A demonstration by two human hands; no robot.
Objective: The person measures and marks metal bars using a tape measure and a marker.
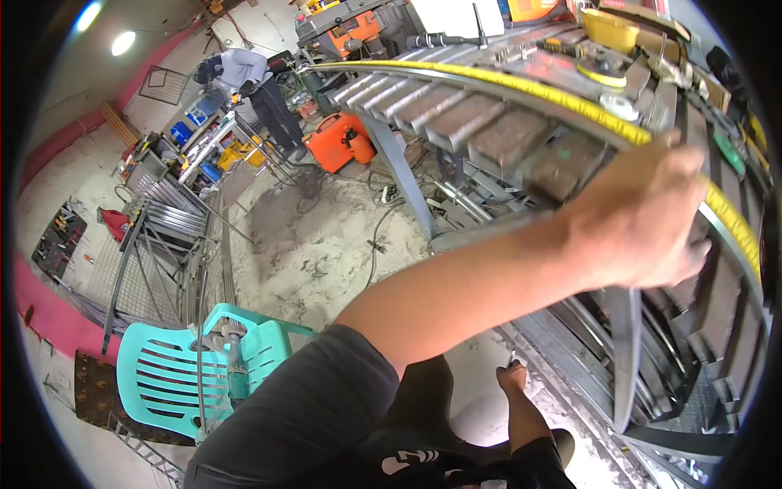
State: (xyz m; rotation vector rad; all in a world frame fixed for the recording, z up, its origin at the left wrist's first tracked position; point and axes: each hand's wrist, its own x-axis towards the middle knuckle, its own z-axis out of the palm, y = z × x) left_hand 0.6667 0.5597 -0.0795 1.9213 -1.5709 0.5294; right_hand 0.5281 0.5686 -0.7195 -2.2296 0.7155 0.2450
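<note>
My left hand (648, 216) reaches across to the right, slightly blurred, with its fingers curled over a yellow tape measure (538, 91). The extended blade runs along a long metal edge at the top of the bench and shows on both sides of my hand. Beneath it lie several grey metal bars (432, 114) side by side. Low beside my body is my right hand (511, 376), closed around a small thing too little to make out.
A turquoise plastic chair (175, 375) with a power tool on it stands at left. An orange case (330, 143) sits on the floor by the bench leg (399, 175). Another person (257, 90) bends over work at the back. A yellow bowl (611, 31) and tools lie on the bench.
</note>
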